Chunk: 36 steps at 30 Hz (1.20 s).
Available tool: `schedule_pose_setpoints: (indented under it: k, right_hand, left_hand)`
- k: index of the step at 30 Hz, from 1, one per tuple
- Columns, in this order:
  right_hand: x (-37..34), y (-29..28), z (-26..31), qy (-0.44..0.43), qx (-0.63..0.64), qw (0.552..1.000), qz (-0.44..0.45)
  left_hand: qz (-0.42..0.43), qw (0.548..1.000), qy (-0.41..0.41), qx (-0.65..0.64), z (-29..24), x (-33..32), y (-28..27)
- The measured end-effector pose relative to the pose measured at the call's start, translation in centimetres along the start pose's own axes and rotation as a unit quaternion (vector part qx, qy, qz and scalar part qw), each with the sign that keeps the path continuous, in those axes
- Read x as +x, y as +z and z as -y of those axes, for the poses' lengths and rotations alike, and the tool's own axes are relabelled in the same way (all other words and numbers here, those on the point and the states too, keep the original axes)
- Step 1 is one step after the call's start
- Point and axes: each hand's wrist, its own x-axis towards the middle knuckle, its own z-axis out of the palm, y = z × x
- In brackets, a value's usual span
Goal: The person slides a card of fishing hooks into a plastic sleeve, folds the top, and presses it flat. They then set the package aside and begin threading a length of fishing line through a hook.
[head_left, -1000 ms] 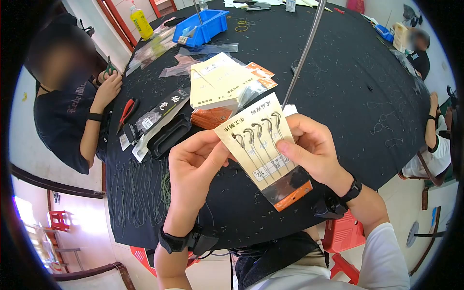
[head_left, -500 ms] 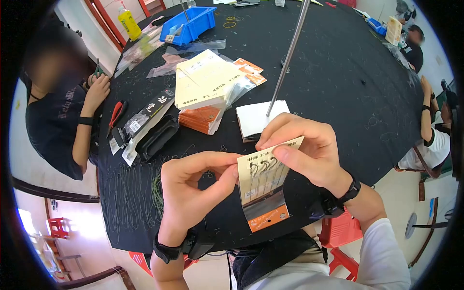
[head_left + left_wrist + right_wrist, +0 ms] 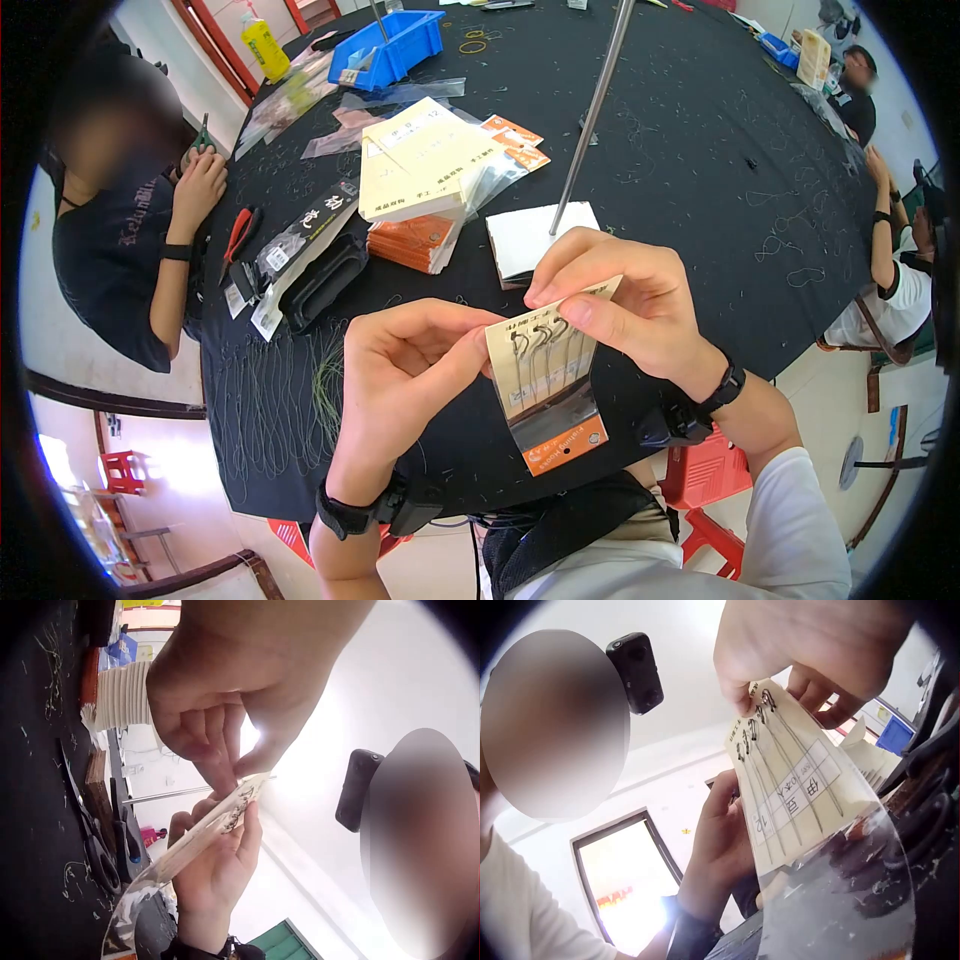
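Observation:
A cream fishing hook card with several dark hooks sits in a clear sleeve with an orange end, tilted over the front of the table. My left hand pinches its left edge between thumb and fingers. At the top right corner, my right hand pinches the card, thumb on the face and fingers behind. The right wrist view shows the hooks side by side near the top edge, their lines running down over a printed label. Seen nearly edge-on in the left wrist view, the card spans between both hands.
Beyond the hands stand a white block below a metal rod and a stack of cream cards. Black packaging, red-handled pliers and green line lie leftward. Scissors appear low; a blue bin is farther back.
The card has come lower and tipped, so its face shows foreshortened. My right thumb has shifted from the card's face toward its top edge. The white block behind has come into view.

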Motion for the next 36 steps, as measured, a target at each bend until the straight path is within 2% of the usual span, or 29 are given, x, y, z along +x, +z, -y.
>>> schedule_pose_setpoints:
  k: [7, 9, 15, 17, 26, 30, 33, 35, 36]
  right_hand:
    - [0.1, -0.1, -0.1, -0.01, -0.008, 1.0, 0.013]
    - [0.0, 0.1, 0.0, 0.022, 0.02, 1.0, 0.004]
    - [0.0, 0.3, 0.2, 0.021, 0.018, 1.0, -0.009]
    - [0.0, 0.4, 0.3, 0.022, 0.019, 1.0, -0.012]
    - [0.1, 0.3, 0.3, 0.027, -0.004, 1.0, -0.006]
    - [0.2, 0.2, 0.3, 0.026, 0.0, 1.0, -0.003]
    - [0.1, 0.1, 0.2, 0.006, -0.001, 1.0, -0.002]
    - [0.2, 0.0, 0.5, -0.015, -0.018, 1.0, 0.017]
    - [0.3, -0.1, 0.6, -0.038, -0.035, 0.998, 0.036]
  left_hand:
    - [0.01, 1.0, -0.014, -0.014, 0.2, 0.0, -0.3]
    - [0.012, 1.0, -0.017, -0.02, 0.3, 0.0, -0.3]
    - [0.0, 0.999, -0.004, -0.035, 0.5, 0.0, -0.1]
    - [0.013, 1.0, 0.022, -0.016, 0.8, 0.0, -0.3]
    - [0.021, 1.0, -0.006, 0.018, 0.2, 0.0, -0.3]
    - [0.008, 0.999, 0.009, 0.037, 0.1, -0.1, 0.0]
    - [-0.026, 0.998, 0.027, 0.04, -0.1, -0.1, 0.3]
    - [-0.011, 0.974, 0.154, 0.165, -0.1, 0.0, 0.0]
    - [-0.007, 0.965, 0.2, 0.172, -0.3, 0.1, 0.2]
